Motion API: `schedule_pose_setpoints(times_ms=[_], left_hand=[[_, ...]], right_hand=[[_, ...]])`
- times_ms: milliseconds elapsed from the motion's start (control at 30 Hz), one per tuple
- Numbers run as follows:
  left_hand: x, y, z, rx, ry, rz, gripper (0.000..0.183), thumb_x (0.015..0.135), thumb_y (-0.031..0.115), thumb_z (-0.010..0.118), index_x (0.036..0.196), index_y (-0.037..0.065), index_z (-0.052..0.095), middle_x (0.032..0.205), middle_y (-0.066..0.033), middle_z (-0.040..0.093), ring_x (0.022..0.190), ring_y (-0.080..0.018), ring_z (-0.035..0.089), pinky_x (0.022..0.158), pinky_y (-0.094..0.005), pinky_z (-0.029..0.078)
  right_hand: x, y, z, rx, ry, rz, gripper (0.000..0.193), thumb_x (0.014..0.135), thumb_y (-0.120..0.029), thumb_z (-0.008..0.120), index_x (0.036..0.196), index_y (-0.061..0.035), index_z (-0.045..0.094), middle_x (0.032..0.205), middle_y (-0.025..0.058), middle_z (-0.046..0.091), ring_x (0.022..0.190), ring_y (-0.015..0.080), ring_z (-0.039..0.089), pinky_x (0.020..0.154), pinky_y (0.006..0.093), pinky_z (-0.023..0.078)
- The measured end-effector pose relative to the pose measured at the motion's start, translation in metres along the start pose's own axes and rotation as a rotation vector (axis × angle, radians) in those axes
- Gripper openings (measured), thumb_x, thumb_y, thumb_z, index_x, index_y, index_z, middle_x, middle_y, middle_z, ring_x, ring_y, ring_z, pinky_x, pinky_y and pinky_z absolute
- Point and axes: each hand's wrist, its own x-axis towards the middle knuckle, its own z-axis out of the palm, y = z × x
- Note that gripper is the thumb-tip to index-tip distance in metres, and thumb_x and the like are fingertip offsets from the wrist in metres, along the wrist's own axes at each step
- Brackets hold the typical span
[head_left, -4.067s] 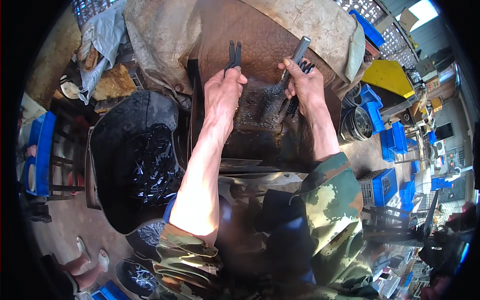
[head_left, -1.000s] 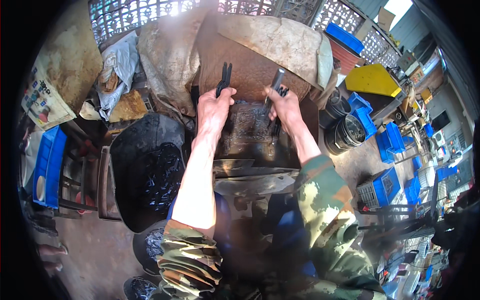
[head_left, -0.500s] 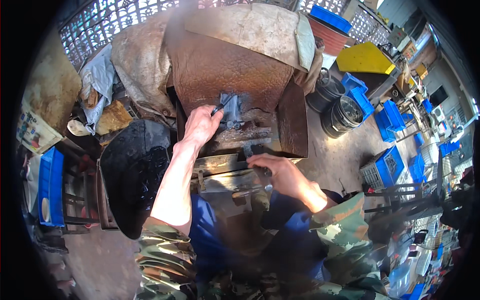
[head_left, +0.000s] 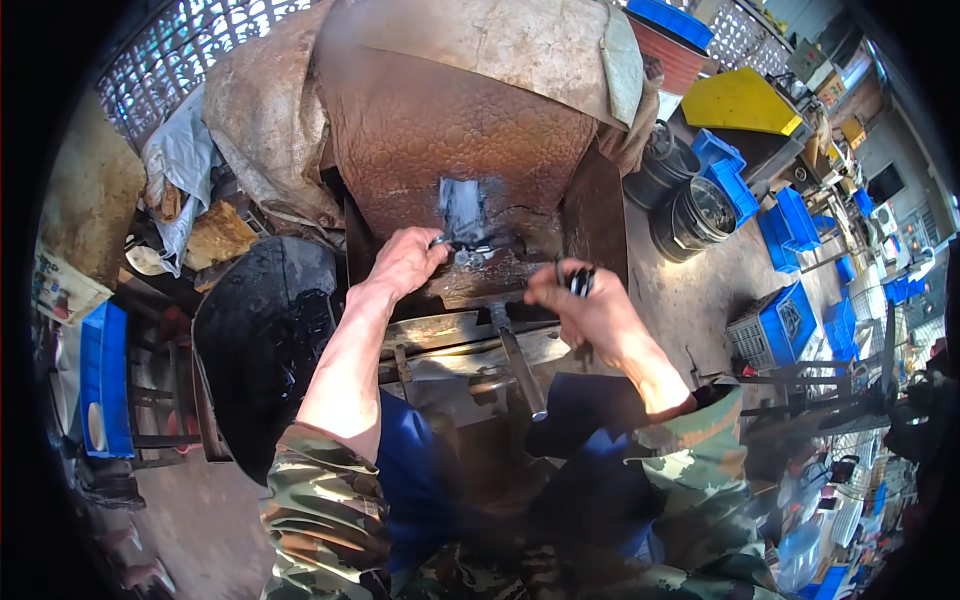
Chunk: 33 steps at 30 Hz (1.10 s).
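My left hand (head_left: 408, 262) is closed, its fingertips pinching a small dark metal piece (head_left: 438, 241) beside a greasy metal fixture (head_left: 472, 256). Just behind the fixture stands a shiny, scraped grey patch (head_left: 462, 210) on a brown, crusted sheet (head_left: 450, 130). To the right, my right hand (head_left: 600, 315) is raised, fingers curled around a small shiny black piece (head_left: 580, 281); its exact kind does not show. Between my forearms a metal bar handle (head_left: 523, 375) slants toward me, with neither hand touching it.
At the left sits a black bin (head_left: 265, 300) with dark, wet-looking contents. Rusty side panels (head_left: 595, 225) frame the work spot. Black buckets (head_left: 692, 220) and blue crates (head_left: 785, 235) stand on the floor at right. A blue tray (head_left: 105, 380) is at far left.
My right hand has come up and slightly right, away from the bar handle, and the black piece now shows in it. My left hand has lowered a little toward the fixture.
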Motion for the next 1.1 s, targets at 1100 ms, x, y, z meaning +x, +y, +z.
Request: schedule_pose_setpoints(times_ms=[1100], left_hand=[[0.002,0.006,0.004,-0.366,-0.119,-0.148,0.019,0.095,0.013,0.055,0.094,0.0,0.068,0.074,0.0002,0.055,0.065,-0.0115,0.048,0.062,-0.0293,0.04]], right_hand=[[0.029,-0.003,0.007,0.461,0.142,-0.141,0.02,0.098,-0.019,0.065,0.103,-0.0003,0.061,0.084,0.0094,0.066,0.048,0.012,0.051,0.049,0.0326,0.049]])
